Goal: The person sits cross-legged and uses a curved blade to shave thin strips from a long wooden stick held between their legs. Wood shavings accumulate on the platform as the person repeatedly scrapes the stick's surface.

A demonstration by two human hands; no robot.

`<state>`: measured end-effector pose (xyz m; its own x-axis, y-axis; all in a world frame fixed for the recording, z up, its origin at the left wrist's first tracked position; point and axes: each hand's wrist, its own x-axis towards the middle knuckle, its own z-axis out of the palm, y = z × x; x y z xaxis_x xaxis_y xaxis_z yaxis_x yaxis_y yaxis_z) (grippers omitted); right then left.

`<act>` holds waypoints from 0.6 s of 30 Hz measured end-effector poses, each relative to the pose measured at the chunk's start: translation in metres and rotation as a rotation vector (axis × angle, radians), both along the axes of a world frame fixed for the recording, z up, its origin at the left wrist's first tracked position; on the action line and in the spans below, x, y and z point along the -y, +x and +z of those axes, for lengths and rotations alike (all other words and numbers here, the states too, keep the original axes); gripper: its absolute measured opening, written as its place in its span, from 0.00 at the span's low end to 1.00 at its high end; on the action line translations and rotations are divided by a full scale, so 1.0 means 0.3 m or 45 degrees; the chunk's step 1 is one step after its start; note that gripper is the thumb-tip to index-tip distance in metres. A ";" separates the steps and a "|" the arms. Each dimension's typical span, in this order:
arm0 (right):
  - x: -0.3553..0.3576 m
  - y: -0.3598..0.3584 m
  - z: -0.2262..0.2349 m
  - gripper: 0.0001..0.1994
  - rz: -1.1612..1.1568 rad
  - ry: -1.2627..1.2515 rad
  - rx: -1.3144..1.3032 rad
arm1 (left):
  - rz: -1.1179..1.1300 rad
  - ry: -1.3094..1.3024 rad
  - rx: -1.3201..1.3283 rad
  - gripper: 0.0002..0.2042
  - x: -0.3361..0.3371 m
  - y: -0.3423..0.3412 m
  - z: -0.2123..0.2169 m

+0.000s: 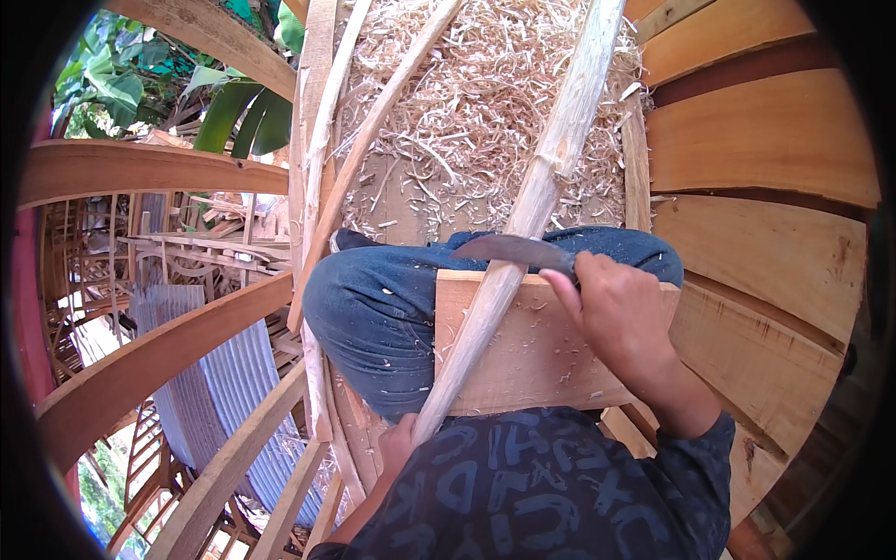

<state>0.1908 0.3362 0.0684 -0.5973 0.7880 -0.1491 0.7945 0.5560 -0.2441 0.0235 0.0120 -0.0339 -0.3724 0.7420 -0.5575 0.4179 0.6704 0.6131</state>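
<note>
A long, pale stripped wooden pole (537, 191) runs from my waist across my lap and out over the floor ahead. Near its close end, beside my hip, my left hand (399, 442) is wrapped round it, partly hidden by my shirt. My right hand (611, 313) grips the handle of a knife (511, 250) with a broad, curved, dark blade. The blade lies crosswise over the pole, its tip pointing left. Under the pole, a flat wooden board (551, 350) rests across my lap, with a few shavings on it.
Curled wood shavings (485, 84) cover the plank floor ahead. Two slim wooden strips (373, 140) lie along the left edge. Wide planks (756, 140) form a wall on the right. Beyond the left rails (159, 173) are corrugated sheets (224, 401) and green leaves (252, 112).
</note>
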 end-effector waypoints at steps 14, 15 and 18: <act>0.087 0.031 0.009 0.23 -0.036 -0.307 -0.045 | 0.010 -0.042 0.005 0.25 0.001 0.000 0.015; 0.088 0.034 0.001 0.22 -0.064 -0.290 -0.028 | 0.016 -0.053 0.001 0.25 0.000 0.003 0.015; 0.077 0.032 -0.013 0.22 -0.102 -0.237 0.023 | 0.019 -0.053 -0.034 0.24 0.011 0.004 0.007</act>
<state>0.2004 0.3132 0.0645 -0.5295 0.7908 -0.3072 0.8397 0.4372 -0.3221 0.0247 0.0086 -0.0318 -0.3983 0.7128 -0.5773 0.4238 0.7012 0.5734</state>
